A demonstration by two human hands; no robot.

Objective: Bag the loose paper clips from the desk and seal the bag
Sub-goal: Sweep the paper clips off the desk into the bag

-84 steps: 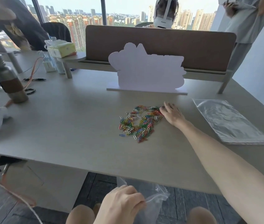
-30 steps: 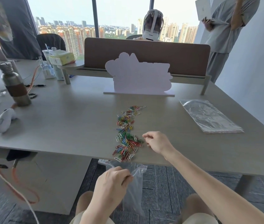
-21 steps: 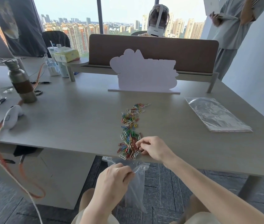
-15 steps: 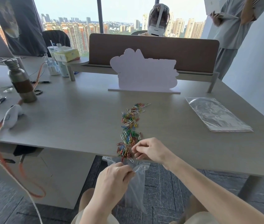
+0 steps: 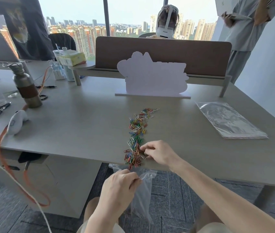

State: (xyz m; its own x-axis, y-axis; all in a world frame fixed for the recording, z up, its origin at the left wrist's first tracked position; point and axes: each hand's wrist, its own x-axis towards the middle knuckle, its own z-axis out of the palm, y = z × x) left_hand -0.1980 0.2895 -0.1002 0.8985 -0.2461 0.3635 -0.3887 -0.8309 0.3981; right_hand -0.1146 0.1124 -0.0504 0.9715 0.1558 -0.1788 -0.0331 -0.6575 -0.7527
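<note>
At desk (image 5: pixel 82 125) edge, right hand (image 5: pixel 158 153) curled loosely over paper clips (image 5: pixel 136 140); left hand (image 5: pixel 118 187) pinched bag (image 5: pixel 141 195) mouth just below.

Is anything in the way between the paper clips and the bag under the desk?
Nothing visible. The paper clips trail right to the desk edge, and the left hand holds the bag just below it. The right hand rests beside them.
</note>
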